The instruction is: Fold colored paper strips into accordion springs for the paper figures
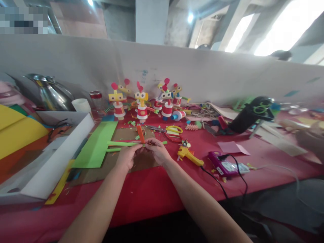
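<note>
Concrete pillars (152, 20) and bright openings show beyond a pale partition (101, 55), and in front of it runs a table with a red cover (152, 194), on which a brown cardboard sheet (145, 163) lies. Above the cardboard the left hand (127, 156) and the right hand (158, 150) meet, fingertips close together: the left pinches a green paper strip (121, 144), whose long end points toward the cardboard's left side, and the right has thumb and finger closed where that strip meets an orange paper strip (140, 133), which stands up, slightly tilted, over the cardboard; the fingers hide the exact join. Another green strip (113, 150) is over the cardboard's left half, near the first. A bright green sheet (95, 145) covers the cardboard's left part, and farther left of it stands a white box (59, 162), with a steel jug (54, 96) behind. Beyond the cardboard's far edge stand paper-cup figures (142, 113) with round eyes and red tops. Scissors (174, 129) lie at its far right, a yellow glue gun (189, 156) to its right, and past that a purple power block (220, 165) with cables
</note>
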A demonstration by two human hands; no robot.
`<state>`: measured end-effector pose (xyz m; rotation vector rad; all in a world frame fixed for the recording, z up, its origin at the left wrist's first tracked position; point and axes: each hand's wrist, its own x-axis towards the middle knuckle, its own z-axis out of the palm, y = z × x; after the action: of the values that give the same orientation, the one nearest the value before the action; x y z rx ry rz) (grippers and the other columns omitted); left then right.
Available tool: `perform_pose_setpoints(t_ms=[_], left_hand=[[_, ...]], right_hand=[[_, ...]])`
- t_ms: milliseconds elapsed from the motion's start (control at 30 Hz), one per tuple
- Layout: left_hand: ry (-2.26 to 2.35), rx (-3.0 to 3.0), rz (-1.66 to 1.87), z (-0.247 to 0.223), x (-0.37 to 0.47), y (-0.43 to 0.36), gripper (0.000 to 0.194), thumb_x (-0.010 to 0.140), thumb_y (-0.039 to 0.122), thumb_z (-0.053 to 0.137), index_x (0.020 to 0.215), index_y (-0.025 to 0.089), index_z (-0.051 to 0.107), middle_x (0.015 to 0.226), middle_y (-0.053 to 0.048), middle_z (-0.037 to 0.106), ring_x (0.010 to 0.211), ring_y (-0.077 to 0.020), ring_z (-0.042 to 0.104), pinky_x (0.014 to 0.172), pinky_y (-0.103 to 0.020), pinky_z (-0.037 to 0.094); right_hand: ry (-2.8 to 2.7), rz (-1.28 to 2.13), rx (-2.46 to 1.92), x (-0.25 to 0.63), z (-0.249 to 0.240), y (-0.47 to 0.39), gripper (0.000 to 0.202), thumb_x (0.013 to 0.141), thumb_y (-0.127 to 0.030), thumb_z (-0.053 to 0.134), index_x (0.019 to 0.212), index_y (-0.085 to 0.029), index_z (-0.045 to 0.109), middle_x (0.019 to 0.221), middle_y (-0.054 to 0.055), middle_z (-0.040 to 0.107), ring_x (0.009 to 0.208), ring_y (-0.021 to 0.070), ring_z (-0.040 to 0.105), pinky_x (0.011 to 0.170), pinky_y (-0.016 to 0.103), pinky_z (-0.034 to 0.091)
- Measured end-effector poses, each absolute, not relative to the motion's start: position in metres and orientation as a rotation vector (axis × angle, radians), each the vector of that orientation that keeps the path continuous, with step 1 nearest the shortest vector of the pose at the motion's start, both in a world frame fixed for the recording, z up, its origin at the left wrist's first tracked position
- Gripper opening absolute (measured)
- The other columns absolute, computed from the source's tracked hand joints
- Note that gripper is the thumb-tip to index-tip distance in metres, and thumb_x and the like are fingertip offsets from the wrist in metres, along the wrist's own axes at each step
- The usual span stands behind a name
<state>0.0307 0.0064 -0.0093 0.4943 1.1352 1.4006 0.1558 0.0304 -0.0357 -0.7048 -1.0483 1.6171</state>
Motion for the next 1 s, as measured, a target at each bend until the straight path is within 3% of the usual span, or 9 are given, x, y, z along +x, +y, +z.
perform_pose_setpoints(t_ms=[267, 367, 500, 1000], left_hand=[[1.167, 0.73, 1.459, -0.026, 0.024, 0.012, 0.021, 0.048, 0.015, 0.077, 0.067, 0.012, 0.071, 0.059, -0.002, 0.068, 0.057, -0.0132, 0.06, 0.059, -0.025, 0.047], [1.222, 0.819, 1.462, -0.032, 0.023, 0.013, 0.019, 0.051, 0.019, 0.077, 0.068, 0.012, 0.071, 0.058, -0.003, 0.067, 0.055, -0.0141, 0.059, 0.058, -0.026, 0.047], [1.172, 0.684, 1.399, -0.025, 0.025, 0.01, 0.023, 0.046, 0.016, 0.079, 0.066, 0.011, 0.071, 0.059, -0.004, 0.068, 0.057, -0.0141, 0.061, 0.061, -0.026, 0.049], [1.18, 0.536, 1.329, -0.005, 0.025, 0.008, 0.01, 0.051, 0.005, 0.074, 0.059, 0.009, 0.069, 0.06, -0.006, 0.069, 0.056, -0.0121, 0.064, 0.058, -0.021, 0.053]], right_hand=[[-1.017, 1.659, -0.695, 0.158, -0.036, 0.033, 0.017, 0.06, -0.02, 0.071, 0.076, -0.018, 0.066, 0.068, -0.002, 0.062, 0.058, 0.0093, 0.055, 0.058, 0.022, 0.044], [-1.156, 1.498, -0.759, 0.159, -0.037, 0.034, 0.024, 0.058, -0.018, 0.073, 0.081, -0.02, 0.068, 0.076, -0.001, 0.065, 0.065, 0.0111, 0.057, 0.06, 0.022, 0.044], [-1.314, 1.298, -0.848, 0.159, -0.038, 0.036, 0.016, 0.063, -0.028, 0.073, 0.075, -0.018, 0.071, 0.075, 0.001, 0.065, 0.062, 0.0121, 0.056, 0.061, 0.025, 0.045], [-1.083, 1.548, -0.746, 0.159, -0.034, 0.032, 0.019, 0.06, -0.029, 0.078, 0.072, -0.017, 0.07, 0.07, -0.001, 0.063, 0.059, 0.0075, 0.053, 0.059, 0.022, 0.041]])
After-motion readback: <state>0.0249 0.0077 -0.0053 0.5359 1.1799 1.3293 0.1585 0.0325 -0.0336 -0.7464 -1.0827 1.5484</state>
